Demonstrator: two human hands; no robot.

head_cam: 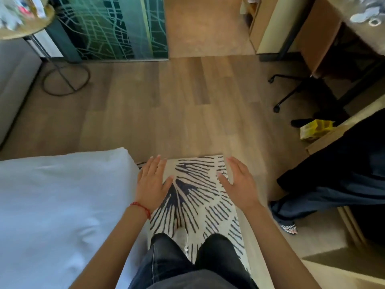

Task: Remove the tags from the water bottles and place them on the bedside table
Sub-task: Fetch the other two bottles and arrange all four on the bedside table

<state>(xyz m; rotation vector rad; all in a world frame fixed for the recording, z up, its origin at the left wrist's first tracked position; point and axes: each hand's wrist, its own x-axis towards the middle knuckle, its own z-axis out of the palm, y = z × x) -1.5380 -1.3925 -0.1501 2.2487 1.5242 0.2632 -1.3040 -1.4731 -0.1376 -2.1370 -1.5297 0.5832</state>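
Head view, looking down at the floor.

Both hands are held out flat, palms down, fingers straight and spread, nothing gripped. Left hand [153, 181] is seen above the rug edge next to the bed; a red string bracelet [141, 208] is worn on that wrist. Right hand [239, 183] is held over the rug's right side, well apart from the left.

Water bottles and tags cannot be made out anywhere. Blurred clear-looking clutter is seen on the round table [27, 28] top left and on the bench [325, 34] top right, too smeared to identify.

Surroundings:
- Bed [58, 205] at left, covered in a soft white wrinkled duvet with a rounded corner.
- Rug [200, 197] underfoot, cream flat-woven, with dark blue fan-shaped dashes; legs in dark grey jeans [179, 261] are planted on it.
- Floor [156, 101] laid in matte wood-look planks.
- Thin metal ring base [66, 80] of the round table sits on the floor at left, beside a grey upholstered piece.
- Green glass panel [116, 26] with a pale line pattern is seen at top.
- Black wheeled chair base [291, 90] sits under the bench at right.
- Yellow crumpled packet [314, 130] lies near it.
- Dark draped clothing [341, 180] hangs at right, with a second person's sandalled foot [289, 228] visible below it.
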